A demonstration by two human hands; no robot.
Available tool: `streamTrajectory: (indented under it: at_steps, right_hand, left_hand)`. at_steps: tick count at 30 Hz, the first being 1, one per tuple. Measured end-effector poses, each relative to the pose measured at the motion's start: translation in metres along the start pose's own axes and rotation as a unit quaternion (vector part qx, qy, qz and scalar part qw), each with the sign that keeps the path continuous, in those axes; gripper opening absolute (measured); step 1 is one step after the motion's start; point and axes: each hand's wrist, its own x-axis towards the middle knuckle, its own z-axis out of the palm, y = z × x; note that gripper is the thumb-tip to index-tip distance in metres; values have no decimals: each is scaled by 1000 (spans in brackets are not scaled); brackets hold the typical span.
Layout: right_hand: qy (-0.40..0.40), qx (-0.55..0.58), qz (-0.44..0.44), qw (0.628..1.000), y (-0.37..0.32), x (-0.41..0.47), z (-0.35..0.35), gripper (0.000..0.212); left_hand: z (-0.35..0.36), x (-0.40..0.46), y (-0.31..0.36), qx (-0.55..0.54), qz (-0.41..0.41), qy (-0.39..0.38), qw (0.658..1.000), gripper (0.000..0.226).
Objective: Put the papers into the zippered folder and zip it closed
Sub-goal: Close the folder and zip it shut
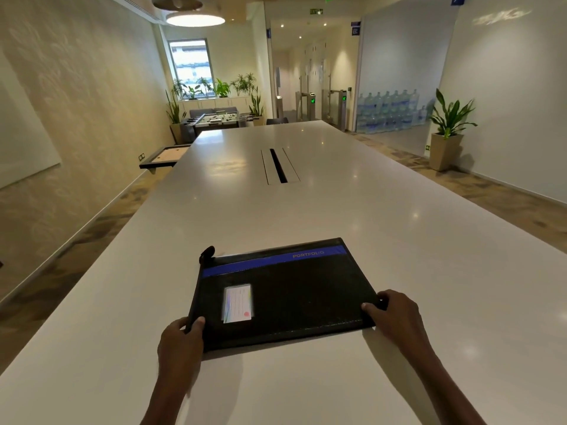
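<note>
The black zippered folder (pixel 282 292) lies flat on the white worktop (pixel 337 191) between both grips: left hand (pixel 181 338) and right hand (pixel 395 317) each pinch a near corner. Its blue band reads "PORTFOLIO".

left hand (pixel 181 342) gripping, right hand (pixel 395 317) gripping
</note>
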Motion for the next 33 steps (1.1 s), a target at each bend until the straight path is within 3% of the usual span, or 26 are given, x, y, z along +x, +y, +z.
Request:
streamTrajectory:
  at_steps: [3,6,9,11,13,15,18,25,33]
  right_hand:
    - [-12,90,29,995,3,0,-1,36]
    - [1,233,98,968,2,-2,-3,55]
    - [45,381,187,905,-9,-6,6,63]
    - [47,473,213,854,-21,-12,17,54]
    - [33,560,217,799,-37,-22,29,43]
    - [12,631,229,741,-53,-33,42,50]
    - [-37,666,270,694,-74,-50,60,47]
    - [-139,650,311,679,-107,-80,86,42]
    - [-136,625,327,696,-120,-82,100,51]
  left_hand:
    - [0,7,-1,-61,-38,-21,997,34]
    - [-1,14,0,-118,-77,-33,989,28]
    - [-2,18,4,-156,-83,-27,984,17]
    - [-1,19,6,-175,-94,-34,979,16]
    - [-1,19,7,-187,-103,-38,976,16]
    - [0,19,6,-199,-104,-35,974,17]
    - [0,17,5,-205,-106,-40,972,14]
    - [0,14,5,-216,-120,-58,967,17]
    - [-10,17,11,-202,-162,-111,960,19]
